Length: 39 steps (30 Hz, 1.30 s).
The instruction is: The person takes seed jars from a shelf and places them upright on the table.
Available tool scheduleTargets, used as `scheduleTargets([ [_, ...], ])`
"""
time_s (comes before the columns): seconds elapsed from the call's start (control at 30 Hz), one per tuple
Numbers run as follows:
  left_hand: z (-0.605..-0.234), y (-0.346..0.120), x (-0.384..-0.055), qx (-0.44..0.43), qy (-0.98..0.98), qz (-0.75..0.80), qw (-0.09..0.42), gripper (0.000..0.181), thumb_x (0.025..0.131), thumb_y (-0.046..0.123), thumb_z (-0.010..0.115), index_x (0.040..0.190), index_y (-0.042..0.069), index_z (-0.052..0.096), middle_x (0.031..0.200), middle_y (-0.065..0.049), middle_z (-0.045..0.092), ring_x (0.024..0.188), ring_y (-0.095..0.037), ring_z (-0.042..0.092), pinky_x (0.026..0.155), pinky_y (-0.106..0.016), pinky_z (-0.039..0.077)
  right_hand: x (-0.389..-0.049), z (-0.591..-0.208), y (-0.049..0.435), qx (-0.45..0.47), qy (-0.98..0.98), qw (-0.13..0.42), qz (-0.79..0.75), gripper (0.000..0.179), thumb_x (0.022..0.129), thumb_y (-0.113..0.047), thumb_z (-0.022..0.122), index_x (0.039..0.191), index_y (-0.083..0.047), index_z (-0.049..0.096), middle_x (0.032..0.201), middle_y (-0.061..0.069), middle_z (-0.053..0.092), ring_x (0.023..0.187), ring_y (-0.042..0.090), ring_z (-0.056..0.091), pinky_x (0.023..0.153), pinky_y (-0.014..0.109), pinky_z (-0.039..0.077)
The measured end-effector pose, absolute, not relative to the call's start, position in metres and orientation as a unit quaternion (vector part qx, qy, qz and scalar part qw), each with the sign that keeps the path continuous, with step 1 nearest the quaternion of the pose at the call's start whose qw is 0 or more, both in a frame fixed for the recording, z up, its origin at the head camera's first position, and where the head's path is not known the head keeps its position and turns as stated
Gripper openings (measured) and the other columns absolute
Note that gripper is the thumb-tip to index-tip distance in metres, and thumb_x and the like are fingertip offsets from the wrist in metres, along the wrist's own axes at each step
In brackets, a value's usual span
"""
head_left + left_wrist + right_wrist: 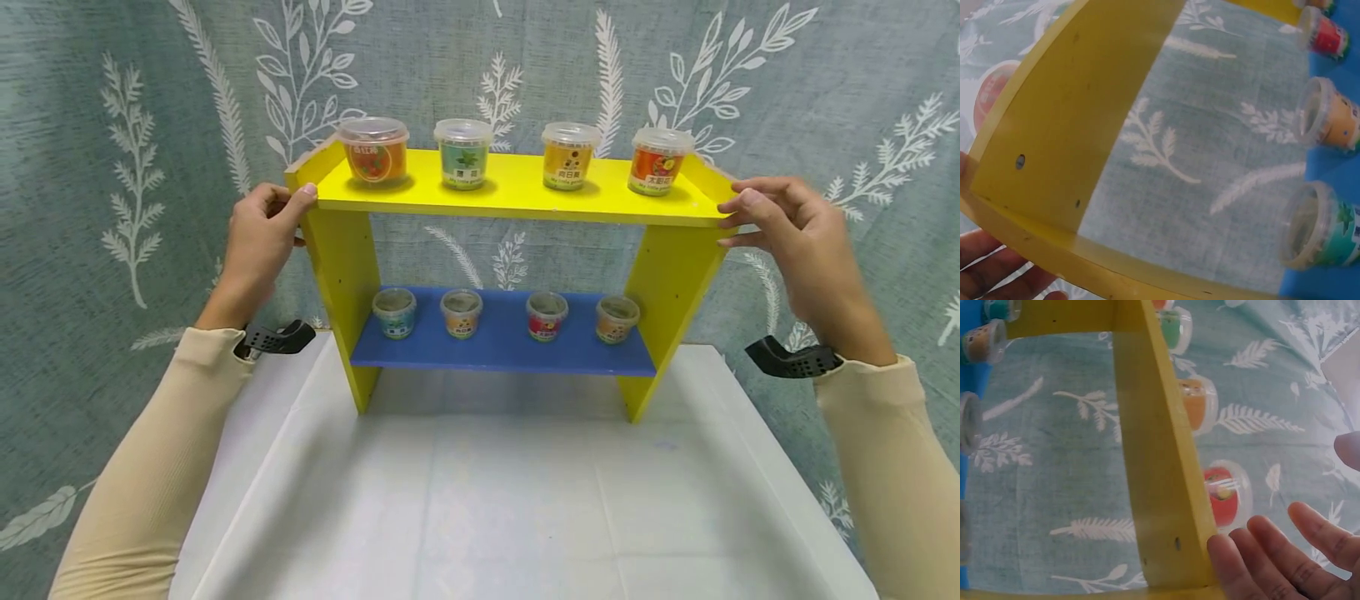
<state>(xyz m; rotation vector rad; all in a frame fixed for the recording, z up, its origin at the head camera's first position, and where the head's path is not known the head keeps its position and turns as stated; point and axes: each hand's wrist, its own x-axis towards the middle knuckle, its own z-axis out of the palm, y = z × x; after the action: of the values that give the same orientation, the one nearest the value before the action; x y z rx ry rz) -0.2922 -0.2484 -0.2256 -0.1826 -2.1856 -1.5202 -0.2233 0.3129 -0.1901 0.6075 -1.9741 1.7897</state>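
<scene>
The yellow-and-blue shelf (510, 200) stands at 12 o'clock on the white desk (495, 500). At its 10 o'clock corner the left hand (258, 246) pinches the yellow edge, thumb on the front and fingers round the outside; at 2 o'clock the right hand (810, 250) has its fingers spread, the tips at the corner without wrapping it. The shelf looks like painted board, so it should be stiff, fairly weighty and a little slick; both ends, just below the top, seem the best hold, kept level. The upper tubs (461, 167) and lower tubs (461, 325) look like light, thin plastic standing loose, likely to slide or tip with any tilt. Some left fingers are hidden behind the shelf, the tubs' contents are hard to make out, the right wrist view cuts off two lower ones at 9 o'clock, and whether the right fingertips bear weight I cannot tell.
</scene>
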Motion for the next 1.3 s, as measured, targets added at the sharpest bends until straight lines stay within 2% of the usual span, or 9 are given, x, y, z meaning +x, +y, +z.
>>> scheduleTargets([
  [0.23,-0.227,-0.248,-0.292,-0.07,-0.799,-0.546,0.243,0.036,0.101,0.052,0.06,0.112,0.017,0.06,0.104,0.003,0.057,0.094,-0.012,0.054,0.078,-0.027,0.047,-0.235,-0.17,0.304,0.214,-0.713,0.197,0.638,0.038,0.1,-0.014,0.068,0.135,-0.001,0.057,0.127,0.015,0.061,0.103,0.026,0.066,0.083,0.021,0.056],
  [0.5,-0.226,-0.249,-0.29,-0.072,-0.801,-0.539,0.248,0.038,0.1,0.053,0.061,0.109,0.016,0.059,0.101,0.002,0.055,0.09,-0.014,0.051,0.075,-0.025,0.045,-0.251,-0.153,0.294,0.182,-0.739,0.214,0.612,0.041,0.097,-0.017,0.073,0.133,-0.004,0.058,0.127,0.009,0.06,0.098,0.021,0.068,0.081,0.019,0.056],
  [0.7,-0.227,-0.249,-0.289,-0.074,-0.801,-0.538,0.25,0.041,0.099,0.055,0.06,0.109,0.015,0.059,0.102,0.001,0.055,0.093,-0.017,0.051,0.077,-0.027,0.044,-0.262,-0.144,0.287,0.133,-0.794,0.223,0.55,0.05,0.097,-0.029,0.073,0.14,-0.009,0.055,0.133,0.005,0.058,0.104,0.018,0.066,0.086,0.016,0.053],
  [0.8,-0.229,-0.249,-0.289,-0.079,-0.801,-0.537,0.253,0.044,0.099,0.056,0.06,0.111,0.014,0.058,0.102,0.001,0.055,0.093,-0.018,0.052,0.077,-0.027,0.045,-0.268,-0.141,0.285,0.107,-0.818,0.216,0.522,0.055,0.098,-0.036,0.071,0.145,-0.014,0.053,0.143,0.007,0.054,0.111,0.018,0.063,0.102,0.024,0.048],
  [0.9,-0.232,-0.248,-0.29,-0.083,-0.8,-0.538,0.252,0.044,0.099,0.055,0.061,0.11,0.013,0.058,0.101,0.0,0.056,0.091,-0.017,0.054,0.077,-0.025,0.047,-0.274,-0.138,0.284,0.085,-0.837,0.196,0.503,0.062,0.098,-0.043,0.069,0.15,-0.017,0.049,0.153,0.011,0.047,0.12,0.023,0.059,0.113,0.042,0.04],
  [0.93,-0.233,-0.248,-0.289,-0.082,-0.8,-0.539,0.252,0.044,0.099,0.055,0.061,0.11,0.013,0.058,0.101,0.0,0.056,0.091,-0.017,0.054,0.077,-0.024,0.047,-0.275,-0.136,0.284,0.076,-0.843,0.186,0.5,0.064,0.097,-0.046,0.069,0.151,-0.018,0.048,0.154,0.011,0.046,0.124,0.026,0.058,0.115,0.047,0.038],
  [1.03,-0.235,-0.247,-0.289,-0.08,-0.796,-0.545,0.253,0.044,0.099,0.055,0.061,0.11,0.013,0.059,0.102,0.0,0.057,0.091,-0.015,0.056,0.079,-0.025,0.049,-0.28,-0.131,0.283,0.056,-0.863,0.159,0.476,0.074,0.096,-0.054,0.067,0.156,-0.019,0.042,0.158,0.014,0.041,0.132,0.033,0.054,0.116,0.052,0.034],
  [1.3,-0.229,-0.245,-0.289,-0.077,-0.783,-0.559,0.259,0.044,0.098,0.055,0.063,0.111,0.012,0.06,0.104,0.0,0.059,0.093,-0.014,0.059,0.083,-0.028,0.051,-0.288,-0.117,0.275,0.04,-0.9,0.124,0.415,0.091,0.093,-0.064,0.062,0.162,-0.012,0.03,0.162,0.018,0.035,0.129,0.038,0.052,0.113,0.051,0.038],
])
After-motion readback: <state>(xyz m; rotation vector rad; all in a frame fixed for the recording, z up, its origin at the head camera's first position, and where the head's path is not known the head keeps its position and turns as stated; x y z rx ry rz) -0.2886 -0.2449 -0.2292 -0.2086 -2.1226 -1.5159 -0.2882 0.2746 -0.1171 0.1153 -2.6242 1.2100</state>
